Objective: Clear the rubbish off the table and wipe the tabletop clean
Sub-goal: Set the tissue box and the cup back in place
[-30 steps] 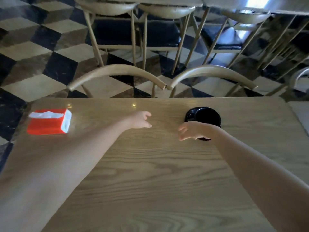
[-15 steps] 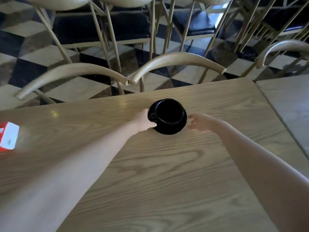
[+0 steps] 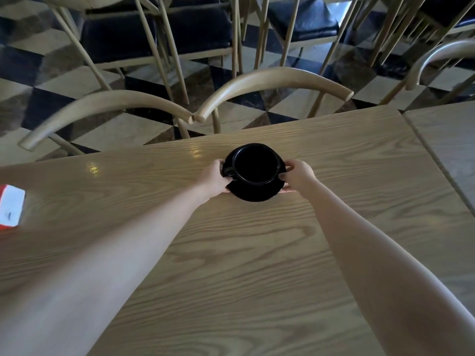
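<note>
A black cup [image 3: 256, 166] stands on a black saucer [image 3: 253, 194] near the far edge of the wooden table [image 3: 231, 265]. My left hand [image 3: 215, 178] grips the saucer's left rim, next to the cup's handle. My right hand [image 3: 298, 176] grips the saucer's right rim. Both hands have fingers curled around the saucer's edge. Whether the saucer rests on the table or is just lifted, I cannot tell.
A red and white tissue box [image 3: 10, 208] lies at the table's left edge. Two curved wooden chair backs [image 3: 272, 82] stand just beyond the far edge. A second table [image 3: 447, 150] adjoins on the right. More chairs stand on the chequered floor behind.
Both hands reached forward from apart over the table and closed on the saucer's two sides. The view has swung right, so the tissue box slid to the left edge.
</note>
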Motion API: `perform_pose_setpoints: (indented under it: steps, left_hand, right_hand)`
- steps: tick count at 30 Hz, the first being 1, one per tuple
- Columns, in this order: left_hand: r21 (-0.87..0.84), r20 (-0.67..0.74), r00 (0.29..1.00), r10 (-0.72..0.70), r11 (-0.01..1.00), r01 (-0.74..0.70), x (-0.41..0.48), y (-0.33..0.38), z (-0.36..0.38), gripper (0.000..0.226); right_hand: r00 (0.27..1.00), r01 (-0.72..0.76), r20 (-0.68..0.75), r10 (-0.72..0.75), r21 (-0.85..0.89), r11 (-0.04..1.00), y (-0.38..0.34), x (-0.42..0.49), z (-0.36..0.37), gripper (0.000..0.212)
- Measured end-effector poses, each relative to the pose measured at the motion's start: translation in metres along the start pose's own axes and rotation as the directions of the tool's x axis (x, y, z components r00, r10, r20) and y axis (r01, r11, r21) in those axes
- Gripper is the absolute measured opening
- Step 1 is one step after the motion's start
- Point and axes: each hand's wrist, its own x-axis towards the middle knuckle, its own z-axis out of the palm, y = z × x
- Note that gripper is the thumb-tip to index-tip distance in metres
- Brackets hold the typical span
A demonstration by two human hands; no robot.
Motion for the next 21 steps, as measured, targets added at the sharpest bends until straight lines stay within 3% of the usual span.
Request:
perform_pose_setpoints:
  steps: [9,21]
  left_hand:
    - [0.031,-0.078,0.997,0.024,0.999,-0.021,-0.009,-0.005,-0.010,0.051]
    - [-0.106,-0.176,0.984,-0.004,0.994,-0.015,-0.051,-0.061,-0.115,0.055]
  right_hand:
    - [0.998,0.028,-0.061,-0.024,0.072,0.997,-0.004,-0.011,0.015,0.040]
    - [0.988,0.110,0.096,-0.124,0.146,0.983,-0.054,-0.046,0.116,0.041]
